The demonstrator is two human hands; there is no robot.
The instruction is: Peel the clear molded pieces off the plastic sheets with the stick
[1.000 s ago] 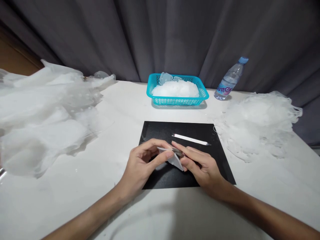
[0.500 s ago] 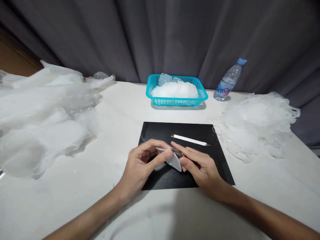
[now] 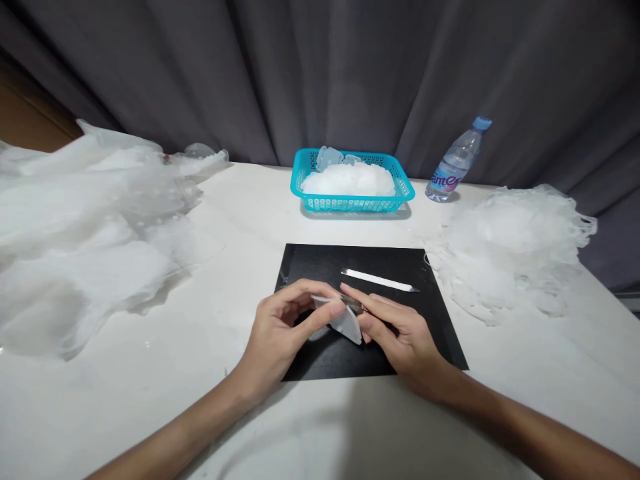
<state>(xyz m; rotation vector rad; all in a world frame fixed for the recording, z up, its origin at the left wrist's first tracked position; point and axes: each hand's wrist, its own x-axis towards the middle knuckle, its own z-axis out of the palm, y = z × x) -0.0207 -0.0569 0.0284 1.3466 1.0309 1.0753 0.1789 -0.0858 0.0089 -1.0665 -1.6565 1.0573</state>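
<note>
My left hand (image 3: 285, 327) is closed on a thin, translucent white sheet piece (image 3: 346, 325), pinching its upper edge between thumb and fingers. The piece tilts downward over a black mat (image 3: 320, 363). My right hand (image 3: 403, 330) is closed round a small, flat grey tool (image 3: 353, 304), its kind partly hidden by the fingers. That tool lies against the upper edge of the white piece, and the right index fingertip almost meets the left fingers. Behind the hands, a white pen-like stick (image 3: 380, 280) with dark tips lies on the mat.
A turquoise basket (image 3: 357, 203) at the back holds a heap of translucent white pieces. To its right stands a water bottle (image 3: 455, 163). A large pile of white filmy material (image 3: 100, 233) covers the table's left, and a tangled white pile (image 3: 515, 247) sits at right.
Both hands keep almost the same pose on the white piece and the grey tool. The whole view has shifted very slightly.
</note>
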